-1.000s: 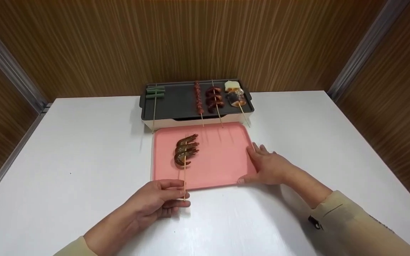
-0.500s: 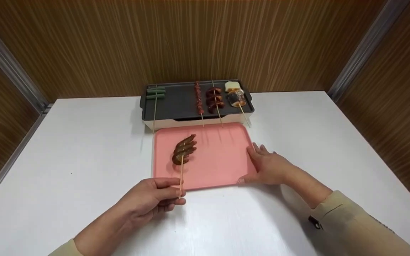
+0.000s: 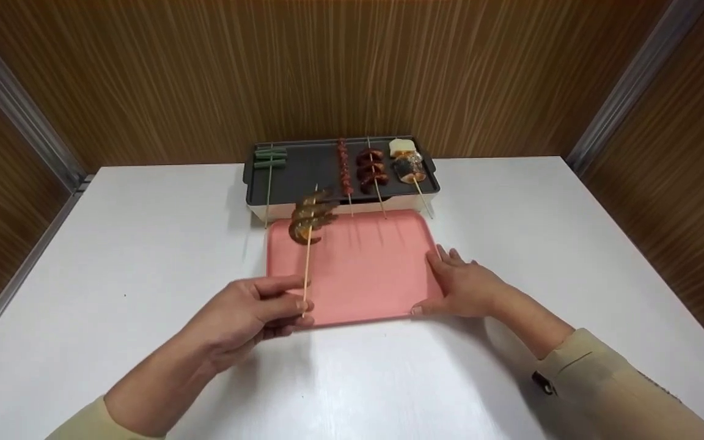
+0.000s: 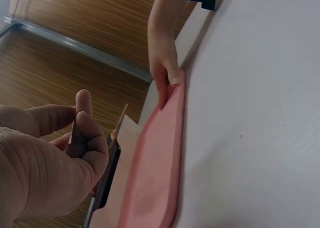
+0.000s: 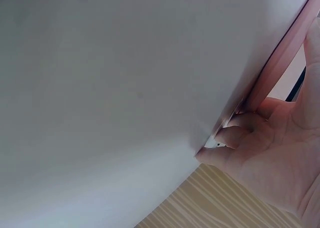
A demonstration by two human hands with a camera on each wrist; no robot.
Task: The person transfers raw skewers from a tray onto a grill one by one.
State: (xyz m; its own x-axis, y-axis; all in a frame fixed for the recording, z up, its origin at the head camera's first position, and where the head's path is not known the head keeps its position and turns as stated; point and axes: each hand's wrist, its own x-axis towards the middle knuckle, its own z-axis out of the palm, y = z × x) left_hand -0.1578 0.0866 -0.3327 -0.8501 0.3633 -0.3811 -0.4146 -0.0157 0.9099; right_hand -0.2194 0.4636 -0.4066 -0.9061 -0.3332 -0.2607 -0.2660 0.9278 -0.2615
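Note:
My left hand [image 3: 248, 315] pinches the bare lower end of a shrimp skewer [image 3: 308, 235] between thumb and fingers. Several brown, curled shrimp sit on its upper part, raised over the far left of the pink tray [image 3: 364, 275] and overlapping the grill's front edge in the head view. In the left wrist view the curled fingers [image 4: 87, 138] hide most of the stick. At the tray's front right corner rests my right hand [image 3: 465, 287], thumb at the front rim and spread fingers along the right side. The right wrist view shows its fingertips [image 5: 202, 153] down at the white table.
Behind the tray stands a grill with a black plate [image 3: 312, 165]. On it lie a green vegetable skewer [image 3: 271, 160], a thin red skewer [image 3: 344, 168], a dark red glazed skewer [image 3: 372, 168] and a skewer with white and browned pieces [image 3: 410, 168]. Wood-patterned panels enclose the table.
My left hand has lifted the shrimp skewer off the tray and moved it forward and slightly left, toward the grill. My right hand stays at the tray corner.

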